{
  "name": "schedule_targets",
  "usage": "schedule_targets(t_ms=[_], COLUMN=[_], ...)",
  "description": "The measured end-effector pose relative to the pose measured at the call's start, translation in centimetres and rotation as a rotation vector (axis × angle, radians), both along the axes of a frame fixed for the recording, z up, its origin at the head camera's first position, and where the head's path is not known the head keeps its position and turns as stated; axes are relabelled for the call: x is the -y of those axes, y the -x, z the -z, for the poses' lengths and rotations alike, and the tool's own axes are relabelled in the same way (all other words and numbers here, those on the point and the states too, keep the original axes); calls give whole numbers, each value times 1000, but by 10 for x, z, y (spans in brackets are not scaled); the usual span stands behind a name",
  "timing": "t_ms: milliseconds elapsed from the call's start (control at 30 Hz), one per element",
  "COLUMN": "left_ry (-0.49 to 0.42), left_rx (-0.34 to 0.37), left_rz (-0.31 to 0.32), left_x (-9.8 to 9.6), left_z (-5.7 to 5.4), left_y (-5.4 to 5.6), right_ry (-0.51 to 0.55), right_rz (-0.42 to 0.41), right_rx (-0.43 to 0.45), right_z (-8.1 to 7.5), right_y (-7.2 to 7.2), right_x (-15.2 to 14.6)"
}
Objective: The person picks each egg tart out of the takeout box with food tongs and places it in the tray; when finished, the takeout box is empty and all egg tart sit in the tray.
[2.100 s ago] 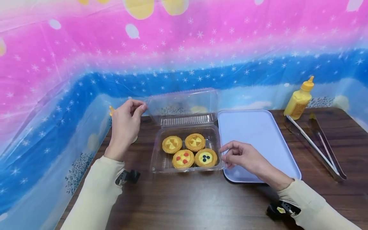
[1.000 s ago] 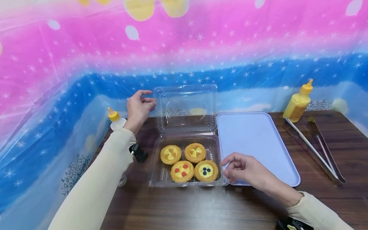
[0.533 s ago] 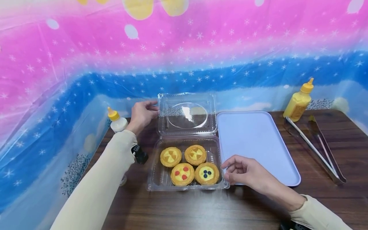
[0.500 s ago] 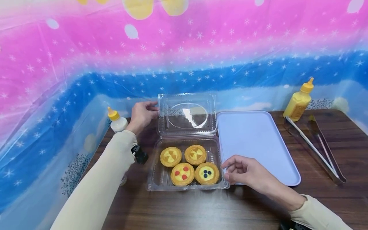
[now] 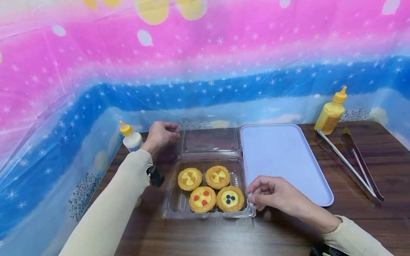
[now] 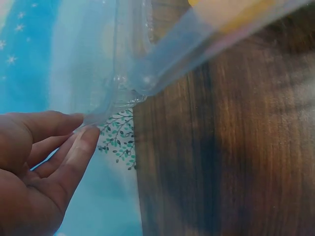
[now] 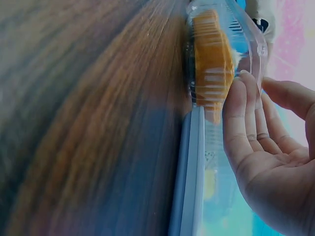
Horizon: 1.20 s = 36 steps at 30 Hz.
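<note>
We Pinched on Both Sides

We stretched our left arm [image 5: 109,202] far forward on a slant, its pale sleeve [image 5: 128,177] reaching down to the wrist. Our left hand [image 5: 159,136] pointed inward, thumb [image 6: 76,160] and fingertips pinching. Our right arm [image 5: 353,233] slanted in at the lower right, the wrist [image 5: 321,217] bare. Our right hand [image 5: 272,193] pointed left, its fingers [image 7: 283,93] bent and pinching against the thumb.
</note>
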<state>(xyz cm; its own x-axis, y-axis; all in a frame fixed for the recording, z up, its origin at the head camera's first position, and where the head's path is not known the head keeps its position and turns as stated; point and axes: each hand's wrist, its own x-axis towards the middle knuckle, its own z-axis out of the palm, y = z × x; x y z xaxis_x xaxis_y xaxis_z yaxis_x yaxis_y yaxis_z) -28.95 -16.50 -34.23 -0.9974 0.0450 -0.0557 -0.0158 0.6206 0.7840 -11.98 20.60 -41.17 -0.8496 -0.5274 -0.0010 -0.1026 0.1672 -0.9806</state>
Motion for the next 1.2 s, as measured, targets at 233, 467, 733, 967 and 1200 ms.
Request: schedule_targets(t_ms=[233, 467, 733, 967, 1200], left_ry=[-40, -60, -51, 46, 234], left_rx=[72, 90, 101, 63, -98], left_rz=[4, 12, 10, 49, 100], left_x=[2, -1, 0, 0, -9], left_z=[6, 15, 20, 20, 8], left_y=[-1, 0, 1, 0, -24], right_ry=[-113, -128, -113, -94, -123], right_rz=[35, 43, 54, 95, 129], right_rx=[-119, -122, -107, -108, -97], right_z=[-1, 0, 1, 2, 2], right_y=[1, 1, 1, 1, -2], right_x=[-2, -2, 1, 2, 3])
